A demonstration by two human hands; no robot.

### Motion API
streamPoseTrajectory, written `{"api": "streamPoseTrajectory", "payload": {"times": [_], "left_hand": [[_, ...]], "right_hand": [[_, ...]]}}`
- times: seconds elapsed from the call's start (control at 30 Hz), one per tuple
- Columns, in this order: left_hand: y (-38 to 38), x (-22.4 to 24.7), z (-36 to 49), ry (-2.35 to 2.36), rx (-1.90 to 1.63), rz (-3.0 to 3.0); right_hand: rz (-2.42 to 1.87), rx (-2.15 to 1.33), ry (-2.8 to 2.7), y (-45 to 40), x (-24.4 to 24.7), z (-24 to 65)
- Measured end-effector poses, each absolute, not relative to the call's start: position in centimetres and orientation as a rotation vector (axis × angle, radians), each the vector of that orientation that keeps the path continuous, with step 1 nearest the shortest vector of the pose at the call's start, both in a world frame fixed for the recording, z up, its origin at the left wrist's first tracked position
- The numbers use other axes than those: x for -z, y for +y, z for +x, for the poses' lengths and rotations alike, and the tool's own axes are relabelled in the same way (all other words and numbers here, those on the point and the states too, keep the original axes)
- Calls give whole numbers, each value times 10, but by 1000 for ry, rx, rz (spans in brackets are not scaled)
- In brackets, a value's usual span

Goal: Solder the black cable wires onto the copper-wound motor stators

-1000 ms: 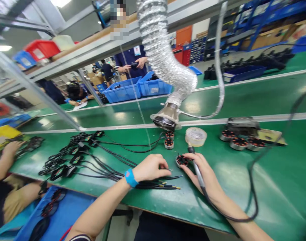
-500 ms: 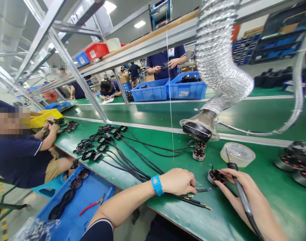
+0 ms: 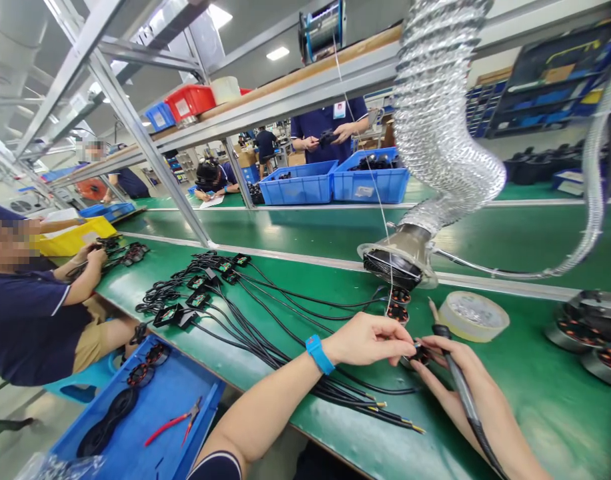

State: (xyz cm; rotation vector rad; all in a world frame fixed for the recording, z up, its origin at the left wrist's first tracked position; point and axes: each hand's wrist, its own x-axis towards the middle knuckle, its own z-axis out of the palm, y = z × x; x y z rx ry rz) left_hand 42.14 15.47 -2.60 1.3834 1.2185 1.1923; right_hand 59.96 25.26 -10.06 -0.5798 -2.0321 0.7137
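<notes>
My left hand (image 3: 373,339), with a blue band at the wrist, is closed in a pinch at the edge of a small round motor (image 3: 414,357). A thin solder wire (image 3: 377,190) runs from overhead down to this hand; its end at the fingertips is hard to make out. My right hand (image 3: 465,383) grips a soldering iron (image 3: 458,377), its tip pointing up and away, while thumb and fingers also steady the motor, which they partly cover. Below my left hand lie black cables (image 3: 345,395) with stripped, coloured ends.
A round clear dish (image 3: 474,315) stands beyond the iron. A fume-extraction hood (image 3: 398,257) hangs over more motors (image 3: 398,313). Circuit boards (image 3: 198,283) with cables lie left. A blue tray (image 3: 185,373) holds red-handled pliers (image 3: 175,423). A solder spool (image 3: 321,30) sits overhead. A co-worker (image 3: 25,313) sits left.
My left hand has moved up and right from the cable ends to the motor, the solder wire slanting along with it. The right hand and iron have shifted slightly left.
</notes>
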Motion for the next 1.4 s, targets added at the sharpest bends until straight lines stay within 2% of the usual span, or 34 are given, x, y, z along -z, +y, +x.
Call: {"api": "streamPoseTrajectory", "payload": {"times": [0.2, 0.37, 0.5, 0.87, 1.07, 1.23, 1.4], "left_hand": [[156, 37, 428, 1229, -1245, 1286], [148, 30, 428, 1308, -1301, 1233], [145, 27, 429, 1321, -1276, 1228], [146, 34, 434, 1351, -1274, 1148], [145, 30, 442, 1419, -1400, 1062], [139, 33, 446, 1439, -1519, 981], [138, 40, 443, 1467, -1576, 836]], "right_hand": [[-615, -633, -2013, 240, 82, 605], [-564, -878, -1823, 221, 61, 600], [-534, -946, -1730, 215, 55, 589], [-531, -1126, -1582, 207, 56, 585], [-607, -1051, -1480, 195, 59, 575], [-692, -1188, -1303, 178, 65, 556], [-703, -1089, -1296, 169, 63, 545]]}}
